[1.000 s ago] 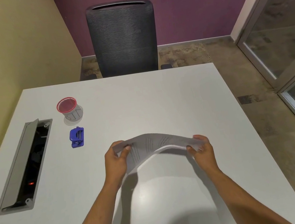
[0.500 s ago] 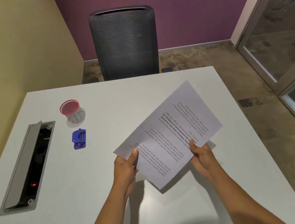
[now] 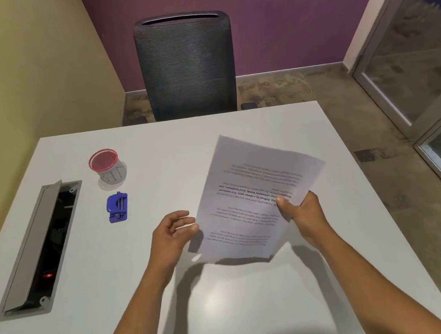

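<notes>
A printed sheet of paper (image 3: 253,193) hangs above the white table (image 3: 237,309), its text upside down to me. My right hand (image 3: 301,211) pinches its right edge, thumb on top. My left hand (image 3: 173,233) is beside the sheet's left edge with loosely curled fingers. Its fingertips are at the edge, and it holds nothing that I can see.
A blue stapler (image 3: 117,207) lies left of the hands, with a red-rimmed mesh cup (image 3: 107,166) behind it. An open cable hatch (image 3: 40,246) is sunk in the table's left side. A dark mesh chair (image 3: 187,64) stands at the far edge. Glass partitions (image 3: 431,73) line the right.
The sheet was bowed between both hands, then flattened and turned. My left hand has now let go of its left edge; my right hand alone holds it, further right.
</notes>
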A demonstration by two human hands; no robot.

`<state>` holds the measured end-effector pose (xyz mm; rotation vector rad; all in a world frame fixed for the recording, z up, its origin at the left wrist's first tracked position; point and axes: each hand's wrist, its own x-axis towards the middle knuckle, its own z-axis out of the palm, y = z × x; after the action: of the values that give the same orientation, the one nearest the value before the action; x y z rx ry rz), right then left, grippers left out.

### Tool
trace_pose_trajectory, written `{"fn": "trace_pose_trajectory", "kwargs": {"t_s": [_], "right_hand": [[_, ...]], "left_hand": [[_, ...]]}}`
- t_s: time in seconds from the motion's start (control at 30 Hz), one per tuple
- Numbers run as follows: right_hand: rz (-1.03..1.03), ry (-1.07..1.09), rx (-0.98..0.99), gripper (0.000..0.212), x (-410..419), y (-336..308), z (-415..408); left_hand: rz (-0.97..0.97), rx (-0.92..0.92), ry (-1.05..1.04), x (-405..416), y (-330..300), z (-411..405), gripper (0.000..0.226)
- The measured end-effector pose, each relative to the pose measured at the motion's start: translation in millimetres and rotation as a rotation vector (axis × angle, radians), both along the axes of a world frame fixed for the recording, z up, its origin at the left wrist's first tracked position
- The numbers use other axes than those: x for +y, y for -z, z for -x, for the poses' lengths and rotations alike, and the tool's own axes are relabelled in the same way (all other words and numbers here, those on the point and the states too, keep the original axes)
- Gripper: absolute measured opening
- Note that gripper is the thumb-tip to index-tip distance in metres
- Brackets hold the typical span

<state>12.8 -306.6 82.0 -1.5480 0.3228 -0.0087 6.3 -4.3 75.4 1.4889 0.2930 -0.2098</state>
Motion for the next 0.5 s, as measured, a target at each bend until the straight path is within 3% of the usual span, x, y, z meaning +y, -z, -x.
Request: {"fn": "trace_pose_trajectory", "kwargs": {"t_s": [0.1, 0.2, 0.33, 0.5], "right_hand": [[0.079, -0.070, -0.033, 0.021, 9.3, -10.3, -5.3], [0.135, -0.090, -0.070, 0.022, 23.0, -15.8, -9.7], [0.155, -0.047, -0.114, 0.022, 32.8, -20.2, -14.5], [0.138, -0.060, -0.150, 0.031, 36.9, -15.9, -11.0]], "left_hand": [[-0.124, -0.070, 0.137, -6.3, -16.1, -11.7, 0.037], [-0.220, -0.170, 0.138, -15.3, -29.7, -22.6, 0.026], [-0.194, -0.302, 0.090, -26.5, -43.7, -29.4, 0.034], [-0.175, -0.299, 0.013, -29.1, -30.9, -22.1, 0.035]]}}
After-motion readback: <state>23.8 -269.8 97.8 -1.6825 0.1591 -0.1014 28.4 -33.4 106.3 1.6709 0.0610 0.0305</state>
